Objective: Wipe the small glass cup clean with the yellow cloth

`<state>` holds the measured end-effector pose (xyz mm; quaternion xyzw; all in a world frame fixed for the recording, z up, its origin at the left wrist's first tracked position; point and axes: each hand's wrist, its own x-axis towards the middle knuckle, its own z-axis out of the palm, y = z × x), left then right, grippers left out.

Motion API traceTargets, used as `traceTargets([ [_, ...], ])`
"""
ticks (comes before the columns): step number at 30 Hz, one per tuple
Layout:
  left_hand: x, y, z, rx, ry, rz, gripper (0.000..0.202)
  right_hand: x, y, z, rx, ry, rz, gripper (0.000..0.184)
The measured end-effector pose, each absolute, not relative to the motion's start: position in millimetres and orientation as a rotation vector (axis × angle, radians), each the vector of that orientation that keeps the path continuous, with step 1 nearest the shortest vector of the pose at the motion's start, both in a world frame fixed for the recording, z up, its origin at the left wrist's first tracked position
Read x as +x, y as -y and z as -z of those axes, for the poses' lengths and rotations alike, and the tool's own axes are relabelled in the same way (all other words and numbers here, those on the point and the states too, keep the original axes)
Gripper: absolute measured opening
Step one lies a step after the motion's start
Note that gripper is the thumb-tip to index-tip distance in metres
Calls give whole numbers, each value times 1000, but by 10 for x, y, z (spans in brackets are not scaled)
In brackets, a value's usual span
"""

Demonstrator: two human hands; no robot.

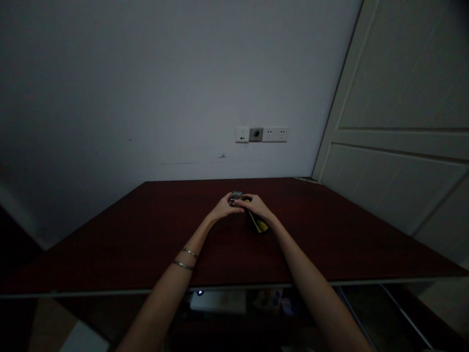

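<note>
Head view: left hand (223, 208) and right hand (257, 205) closed together on small metal object (236, 198)

Two metal bangles (185, 259) circle the left forearm. Left hand curled, grasping the object's left side; right hand clenched over its right side, the hands touching. Object sits at the hands' far edge, above the dark red wooden table (330, 234). Yellow-and-black object (258, 223) lies under the right hand, partly hidden. Wall socket panel (262, 134) stands well beyond both hands; white door (395, 122) is further right.
</note>
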<state>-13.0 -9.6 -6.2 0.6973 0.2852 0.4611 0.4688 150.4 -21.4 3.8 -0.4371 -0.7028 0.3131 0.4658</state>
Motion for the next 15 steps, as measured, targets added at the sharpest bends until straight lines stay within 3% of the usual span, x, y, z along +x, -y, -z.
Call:
traceTargets([
  [8,-132,136,12,1767,-760,-1208,65,1591,146,-30,-1012,1718,-838,46],
  [15,-112,144,59,1849,-831,-1305,78,1757,48,-122,-1021,1324,-570,49],
])
